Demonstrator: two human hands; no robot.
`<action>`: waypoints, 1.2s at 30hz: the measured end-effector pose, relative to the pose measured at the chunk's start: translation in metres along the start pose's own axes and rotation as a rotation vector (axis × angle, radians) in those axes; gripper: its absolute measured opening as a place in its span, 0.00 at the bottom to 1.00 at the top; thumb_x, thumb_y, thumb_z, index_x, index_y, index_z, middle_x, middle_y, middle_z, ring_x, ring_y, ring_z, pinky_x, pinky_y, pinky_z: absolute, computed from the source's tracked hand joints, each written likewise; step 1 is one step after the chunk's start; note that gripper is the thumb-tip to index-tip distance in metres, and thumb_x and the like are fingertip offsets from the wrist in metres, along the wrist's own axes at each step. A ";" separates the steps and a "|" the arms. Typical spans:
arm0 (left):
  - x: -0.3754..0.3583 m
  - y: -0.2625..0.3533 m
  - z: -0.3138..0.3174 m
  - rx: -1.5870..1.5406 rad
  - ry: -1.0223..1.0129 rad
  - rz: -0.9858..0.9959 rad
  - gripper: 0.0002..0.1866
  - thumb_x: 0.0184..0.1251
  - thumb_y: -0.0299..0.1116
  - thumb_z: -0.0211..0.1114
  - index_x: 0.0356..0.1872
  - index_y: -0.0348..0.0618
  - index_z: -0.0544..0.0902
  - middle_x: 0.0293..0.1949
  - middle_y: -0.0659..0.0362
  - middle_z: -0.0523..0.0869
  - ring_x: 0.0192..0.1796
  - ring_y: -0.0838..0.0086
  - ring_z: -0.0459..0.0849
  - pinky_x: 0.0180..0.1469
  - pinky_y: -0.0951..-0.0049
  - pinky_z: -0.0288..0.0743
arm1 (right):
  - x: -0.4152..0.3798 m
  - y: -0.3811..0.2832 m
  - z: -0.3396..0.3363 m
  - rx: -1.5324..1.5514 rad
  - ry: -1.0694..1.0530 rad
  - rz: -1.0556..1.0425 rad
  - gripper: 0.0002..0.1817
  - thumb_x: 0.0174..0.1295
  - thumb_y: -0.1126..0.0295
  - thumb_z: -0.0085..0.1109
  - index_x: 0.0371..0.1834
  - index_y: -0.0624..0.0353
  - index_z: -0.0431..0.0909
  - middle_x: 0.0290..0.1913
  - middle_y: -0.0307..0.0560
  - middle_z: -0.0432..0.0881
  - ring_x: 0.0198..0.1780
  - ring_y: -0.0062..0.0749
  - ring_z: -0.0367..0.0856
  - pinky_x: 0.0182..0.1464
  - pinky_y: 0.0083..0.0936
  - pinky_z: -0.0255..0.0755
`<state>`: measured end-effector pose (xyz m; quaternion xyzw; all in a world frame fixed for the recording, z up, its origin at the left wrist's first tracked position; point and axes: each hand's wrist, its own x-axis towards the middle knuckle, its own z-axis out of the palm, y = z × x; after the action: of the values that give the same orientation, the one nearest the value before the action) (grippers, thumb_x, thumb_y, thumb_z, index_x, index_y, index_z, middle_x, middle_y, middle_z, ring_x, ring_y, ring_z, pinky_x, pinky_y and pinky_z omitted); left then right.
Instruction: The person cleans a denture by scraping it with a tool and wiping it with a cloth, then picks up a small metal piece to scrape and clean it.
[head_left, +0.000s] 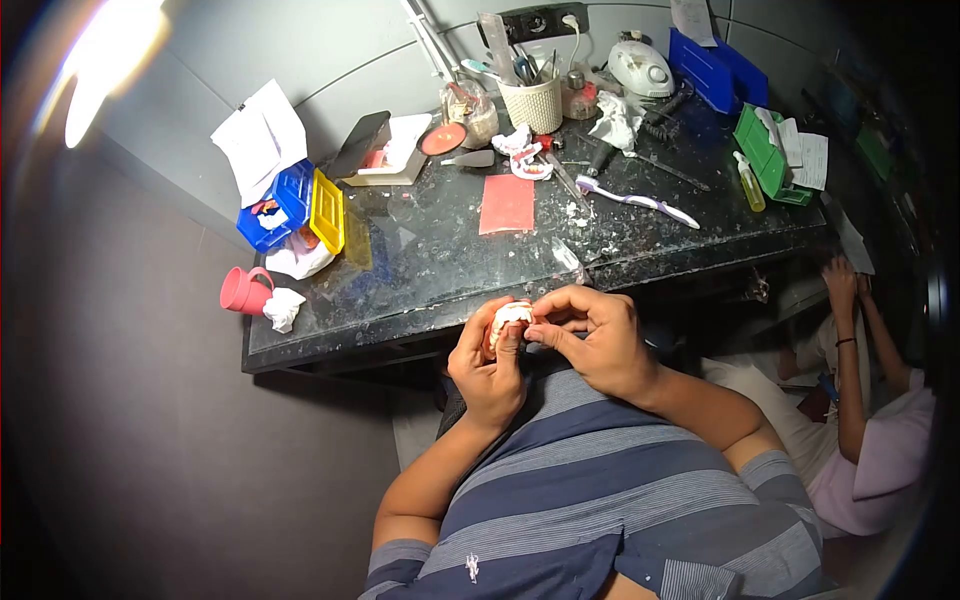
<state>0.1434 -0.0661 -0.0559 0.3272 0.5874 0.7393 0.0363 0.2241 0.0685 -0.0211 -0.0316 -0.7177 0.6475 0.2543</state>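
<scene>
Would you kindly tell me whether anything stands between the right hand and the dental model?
Nothing visible does: the fingertips of the right hand are right beside the dental model, which the left hand holds from the other side.

Mug (245, 291) — pink; shirt (610, 480) — striped.

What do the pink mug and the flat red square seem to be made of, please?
The pink mug looks like smooth plastic, judging by its even colour and moulded-looking handle. The flat red square may be matte sheet wax, being thin and uniform, though plastic is possible.
</scene>
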 end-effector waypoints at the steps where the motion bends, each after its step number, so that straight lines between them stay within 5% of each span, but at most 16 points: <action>1: 0.000 0.000 0.000 0.001 0.001 0.000 0.16 0.75 0.28 0.61 0.57 0.26 0.77 0.51 0.46 0.86 0.50 0.71 0.85 0.55 0.73 0.79 | 0.000 0.001 -0.001 -0.010 0.005 0.004 0.07 0.62 0.76 0.68 0.40 0.68 0.83 0.37 0.47 0.88 0.37 0.22 0.88 0.39 0.18 0.82; 8: 0.000 0.001 0.003 -0.067 -0.045 -0.019 0.21 0.77 0.36 0.60 0.59 0.26 0.76 0.52 0.47 0.85 0.51 0.71 0.85 0.56 0.73 0.78 | 0.002 0.004 -0.007 -0.100 0.026 -0.065 0.09 0.61 0.77 0.69 0.41 0.69 0.83 0.36 0.48 0.88 0.36 0.25 0.88 0.39 0.19 0.82; 17: -0.004 0.002 -0.008 -0.090 -0.103 -0.073 0.25 0.73 0.40 0.64 0.59 0.25 0.77 0.53 0.48 0.84 0.53 0.69 0.84 0.60 0.70 0.77 | 0.004 -0.008 -0.009 -0.135 -0.108 -0.054 0.18 0.60 0.78 0.68 0.53 0.69 0.78 0.45 0.51 0.84 0.47 0.29 0.86 0.46 0.24 0.84; 28: -0.001 0.002 -0.011 0.040 -0.173 0.020 0.30 0.74 0.49 0.61 0.57 0.25 0.77 0.56 0.44 0.84 0.56 0.66 0.84 0.60 0.69 0.76 | 0.000 0.000 -0.007 -0.254 -0.024 -0.282 0.12 0.53 0.85 0.67 0.41 0.66 0.78 0.33 0.48 0.78 0.32 0.32 0.81 0.35 0.26 0.77; 36: 0.003 0.010 -0.011 0.096 -0.131 0.240 0.23 0.73 0.40 0.64 0.53 0.25 0.80 0.49 0.43 0.88 0.50 0.65 0.89 0.53 0.71 0.81 | 0.002 -0.004 -0.011 -0.253 -0.140 -0.387 0.15 0.53 0.89 0.63 0.43 0.66 0.75 0.36 0.50 0.77 0.34 0.33 0.81 0.37 0.27 0.76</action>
<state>0.1384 -0.0775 -0.0463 0.4442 0.5749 0.6865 -0.0297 0.2286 0.0788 -0.0160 0.1200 -0.8015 0.4924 0.3173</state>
